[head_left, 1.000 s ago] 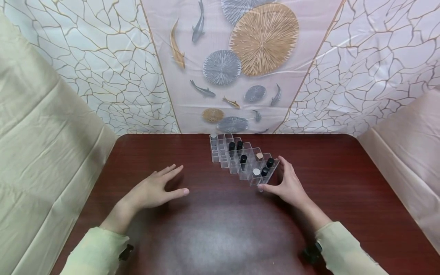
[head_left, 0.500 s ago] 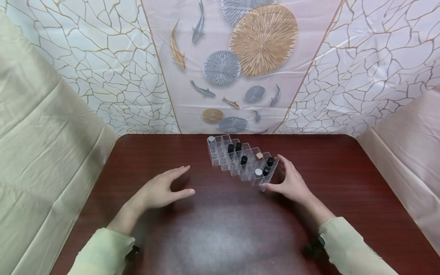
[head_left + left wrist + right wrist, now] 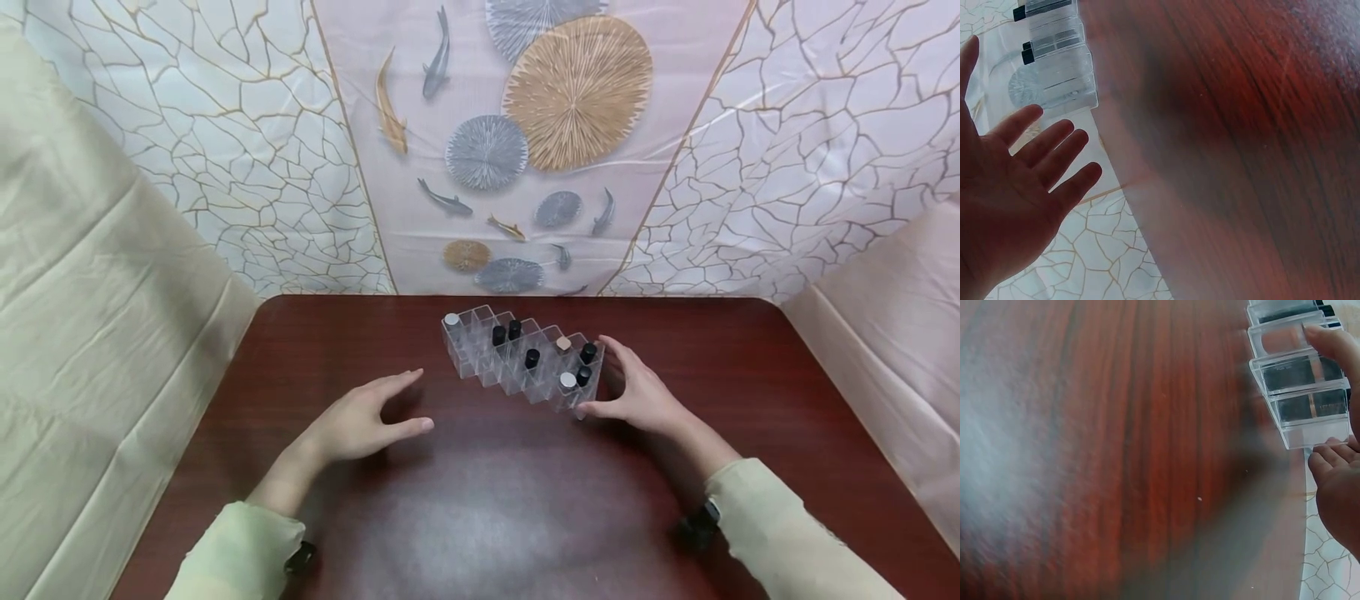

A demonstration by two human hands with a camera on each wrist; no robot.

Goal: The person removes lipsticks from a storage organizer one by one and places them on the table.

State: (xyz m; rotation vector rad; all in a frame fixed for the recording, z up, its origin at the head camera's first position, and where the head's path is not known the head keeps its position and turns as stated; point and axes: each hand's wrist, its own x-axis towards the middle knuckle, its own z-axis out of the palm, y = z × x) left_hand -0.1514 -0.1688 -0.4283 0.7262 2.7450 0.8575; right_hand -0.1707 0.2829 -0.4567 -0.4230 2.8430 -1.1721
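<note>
A clear plastic lipstick organizer (image 3: pixel 474 354) with stepped compartments stands slantwise on the table, toward its back edge. Several black-capped lipsticks (image 3: pixel 498 336) sit in it, along with a beige-capped one (image 3: pixel 563 343) and a white-capped one (image 3: pixel 567 381) near the right end. Another pale-capped tube (image 3: pixel 452 319) is in its far left corner. My right hand (image 3: pixel 641 396) grips the organizer's right end, thumb on the front and fingers behind; the right wrist view shows the thumb against the clear wall (image 3: pixel 1297 434). To the left, my left hand (image 3: pixel 360 425) is held apart from the organizer, fingers extended and thumb spread.
The dark red-brown wooden table (image 3: pixel 465 500) has a glossy glare at its front middle. A patterned cloth (image 3: pixel 247 167) hangs behind the back edge, and plain beige cloths (image 3: pixel 90 333) flank both sides.
The organizer has turned, its left end swinging toward me and a little left while my right hand keeps hold of the right end. My left hand has moved slightly right.
</note>
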